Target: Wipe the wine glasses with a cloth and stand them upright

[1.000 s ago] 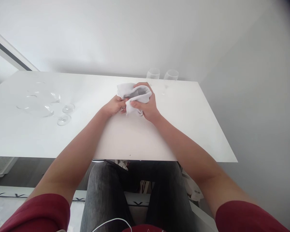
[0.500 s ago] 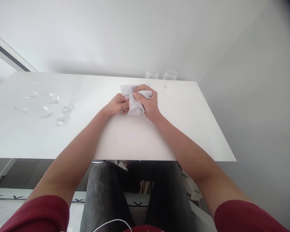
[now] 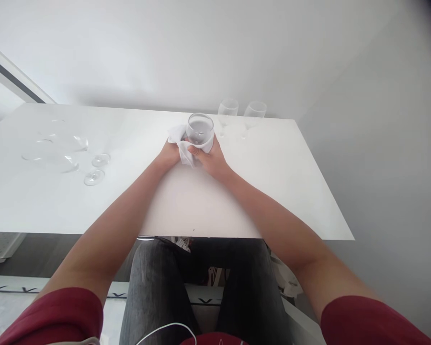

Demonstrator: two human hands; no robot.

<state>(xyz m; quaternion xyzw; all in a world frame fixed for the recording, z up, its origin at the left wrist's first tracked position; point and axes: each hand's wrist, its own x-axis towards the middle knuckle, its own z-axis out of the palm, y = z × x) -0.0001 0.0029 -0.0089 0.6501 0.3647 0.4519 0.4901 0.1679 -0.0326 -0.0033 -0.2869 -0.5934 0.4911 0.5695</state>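
Between my hands a clear glass [image 3: 200, 129] stands upright, its open rim towards me. A white cloth [image 3: 187, 152] wraps round its lower part. My right hand [image 3: 211, 155] closes round the glass through the cloth, thumb in front. At the left side of the cloth is my left hand [image 3: 170, 152], its fingers mostly hidden under the folds and closed on the cloth. The stem and foot of this glass are out of sight.
Two stemmed glasses, one [image 3: 228, 109] beside another [image 3: 255, 111], stand upright near the white table's [image 3: 201, 206] back edge by the wall. Two glasses lie on their sides at the left, feet [image 3: 94, 177] pointing right. A white basket [image 3: 2, 247] is below.
The glass rim has come into view, facing up, where the cloth had covered it. Both hands have shifted slightly left, and my left fingers have gone behind the cloth.
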